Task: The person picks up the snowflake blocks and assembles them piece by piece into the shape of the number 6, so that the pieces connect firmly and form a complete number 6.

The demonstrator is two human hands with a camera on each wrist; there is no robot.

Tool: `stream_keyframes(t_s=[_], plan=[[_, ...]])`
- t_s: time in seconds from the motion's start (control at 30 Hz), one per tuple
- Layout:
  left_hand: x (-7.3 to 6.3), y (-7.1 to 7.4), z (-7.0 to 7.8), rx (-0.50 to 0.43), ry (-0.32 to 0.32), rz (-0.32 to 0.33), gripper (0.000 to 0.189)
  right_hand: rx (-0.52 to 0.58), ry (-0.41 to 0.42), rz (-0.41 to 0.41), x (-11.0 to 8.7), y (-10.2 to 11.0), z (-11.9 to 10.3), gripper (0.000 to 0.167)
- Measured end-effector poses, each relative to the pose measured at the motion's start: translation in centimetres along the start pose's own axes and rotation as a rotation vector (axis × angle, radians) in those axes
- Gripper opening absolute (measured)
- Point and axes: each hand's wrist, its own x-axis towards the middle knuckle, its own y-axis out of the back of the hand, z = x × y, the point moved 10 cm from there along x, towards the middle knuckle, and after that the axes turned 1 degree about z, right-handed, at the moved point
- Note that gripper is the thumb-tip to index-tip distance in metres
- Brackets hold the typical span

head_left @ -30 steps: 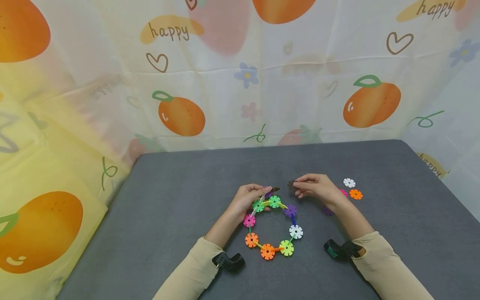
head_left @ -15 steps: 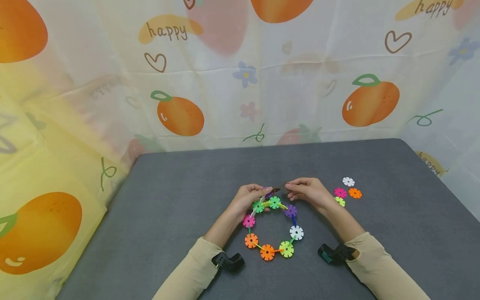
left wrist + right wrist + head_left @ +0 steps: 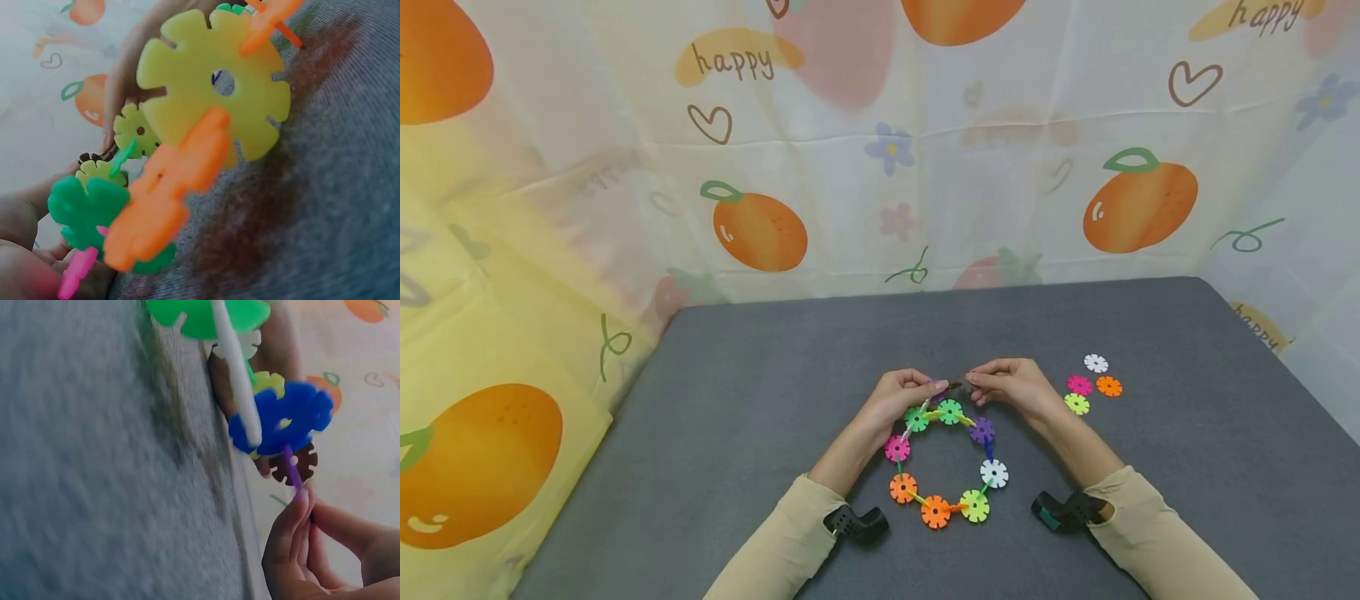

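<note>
A ring of linked, notched flower-shaped plastic discs (image 3: 936, 512) lies in front of both hands, in orange, lime, white, purple, blue, green and pink. My left hand (image 3: 895, 404) pinches a purple disc (image 3: 937, 390) at the ring's far side. From that disc a dark brown disc (image 3: 955, 386) sticks out to the right. My right hand (image 3: 1018, 387) holds another dark disc (image 3: 967, 383) between thumb and fingertips, close beside the brown one; whether they touch I cannot tell. In the right wrist view, a brown disc (image 3: 305, 464) shows just beyond the fingertips.
Loose discs lie to the right of my right hand: white (image 3: 1096, 363), pink (image 3: 1080, 385), orange (image 3: 1108, 386) and lime (image 3: 1077, 404). The grey table (image 3: 775, 358) meets a fruit-printed cloth (image 3: 842, 225) behind it.
My right hand has moved left with its dark disc, up to the brown disc by my left hand. The loose lime disc has come into view. The ring has shifted slightly toward me.
</note>
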Motion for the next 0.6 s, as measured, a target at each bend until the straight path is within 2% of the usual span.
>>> stream_keyframes(t_s=[0.27, 0.4, 0.6], plan=[[0.3, 0.1, -0.3, -0.033, 0.019, 0.027, 0.022, 0.067, -0.027, 0.0, 0.3, -0.2, 1.0, 0.021], [0.3, -0.1, -0.3, -0.057, 0.005, 0.001, 0.023, 0.087, -0.048, 0.006, 0.2, -0.1, 1.3, 0.016], [0.4, -0.4, -0.3, -0.097, 0.005, -0.066, 0.026, 0.049, -0.038, 0.001, -0.1, -0.1, 0.7, 0.023]])
